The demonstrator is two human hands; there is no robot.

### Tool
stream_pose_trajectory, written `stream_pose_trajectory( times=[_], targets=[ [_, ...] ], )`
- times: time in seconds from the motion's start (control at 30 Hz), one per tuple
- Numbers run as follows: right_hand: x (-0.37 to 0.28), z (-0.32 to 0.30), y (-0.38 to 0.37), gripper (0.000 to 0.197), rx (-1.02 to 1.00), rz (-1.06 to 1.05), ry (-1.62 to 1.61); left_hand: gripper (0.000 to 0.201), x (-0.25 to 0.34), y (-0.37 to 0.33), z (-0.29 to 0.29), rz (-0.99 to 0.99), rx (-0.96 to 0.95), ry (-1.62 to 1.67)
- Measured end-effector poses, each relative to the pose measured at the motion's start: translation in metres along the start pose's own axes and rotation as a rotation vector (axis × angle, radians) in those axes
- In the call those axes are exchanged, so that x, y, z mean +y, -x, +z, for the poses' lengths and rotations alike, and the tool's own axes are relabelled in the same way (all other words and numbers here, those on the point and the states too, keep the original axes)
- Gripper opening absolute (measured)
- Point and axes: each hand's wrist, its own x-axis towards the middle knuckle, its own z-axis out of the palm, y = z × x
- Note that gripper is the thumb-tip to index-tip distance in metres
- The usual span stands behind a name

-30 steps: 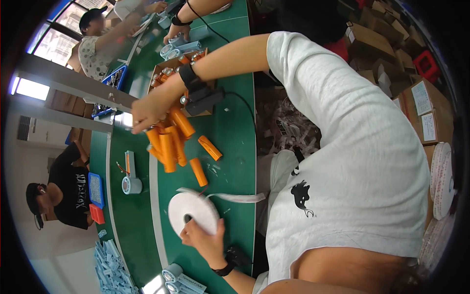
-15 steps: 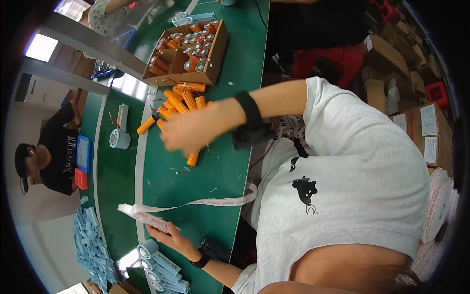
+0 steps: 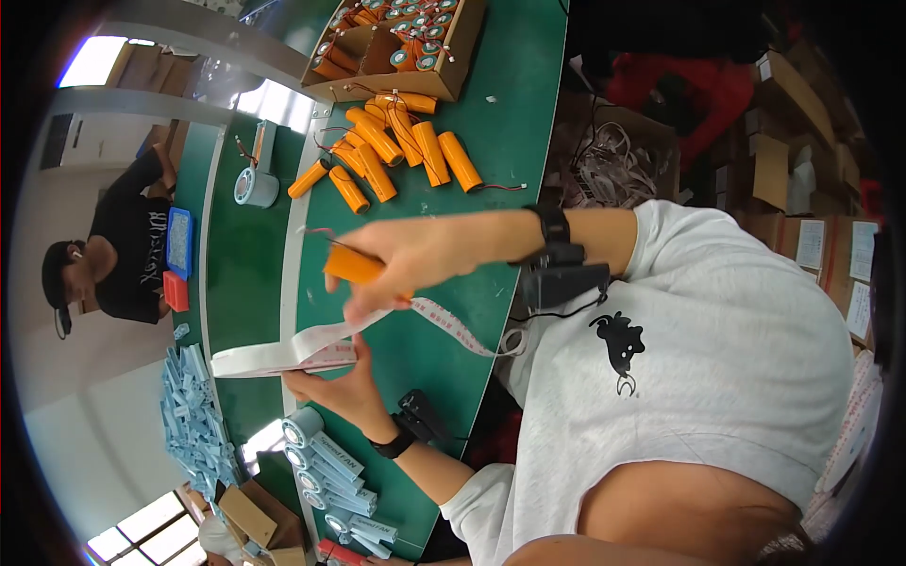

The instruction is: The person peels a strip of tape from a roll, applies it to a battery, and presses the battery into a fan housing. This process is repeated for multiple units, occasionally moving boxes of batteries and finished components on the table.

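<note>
My right hand (image 3: 420, 257), slightly blurred, is closed round an orange cylindrical battery (image 3: 353, 265) with thin wires at its end. In my left hand (image 3: 351, 389) is a flat roll of white label tape (image 3: 247, 360) with reddish print. A loose strip (image 3: 453, 325) of the tape runs from the roll, under my right fingers, to the table's edge. Whether those fingers touch the strip I cannot tell. Several more orange batteries (image 3: 377, 137) with wires lie loose on the green table (image 3: 453, 212), beyond my right hand.
A divided cardboard box (image 3: 462, 61) of batteries stands at the top. Several light-blue handheld fans (image 3: 326, 472) lie below my left hand; another fan (image 3: 255, 187) lies further left. Past it are a heap of blue parts (image 3: 193, 415), a blue tray (image 3: 179, 241) and a person (image 3: 123, 241).
My right hand has moved from the loose batteries toward the tape roll and now carries one battery. My left hand keeps the roll. The whole view has shifted.
</note>
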Motion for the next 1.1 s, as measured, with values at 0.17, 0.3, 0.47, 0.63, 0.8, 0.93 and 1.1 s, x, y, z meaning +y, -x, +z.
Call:
stream_pose_trajectory(
  times=[0.17,0.3,0.47,0.63,0.8,0.93,1.1],
  targets=[
    [0.017,0.027,-0.004,0.022,0.105,-0.080,0.179,0.097,-0.001,0.007,0.002,0.005,-0.071,0.029],
    [0.026,0.014,0.004,0.026,-0.118,-0.053,0.620,0.088,-0.004,0.006,-0.008,-0.229,0.068,0.347],
    [0.002,-0.025,0.013,0.029,0.036,0.004,0.658,0.078,-0.022,0.013,0.004,-0.131,0.066,0.050],
    [-0.026,-0.002,-0.020,0.029,0.200,-0.346,0.414,0.074,-0.010,0.012,0.001,0.004,-0.030,-0.032],
    [-0.042,0.014,-0.044,0.027,0.192,-0.310,0.647,0.078,-0.009,0.015,0.001,0.074,-0.016,-0.060],
    [-0.012,0.017,-0.068,0.026,0.033,-0.306,0.723,0.073,0.000,0.013,0.007,0.205,-0.105,-0.029],
    [0.020,0.025,-0.079,0.023,0.109,-0.161,0.654,0.065,-0.007,0.019,0.004,0.161,-0.197,-0.092]
  ],
)
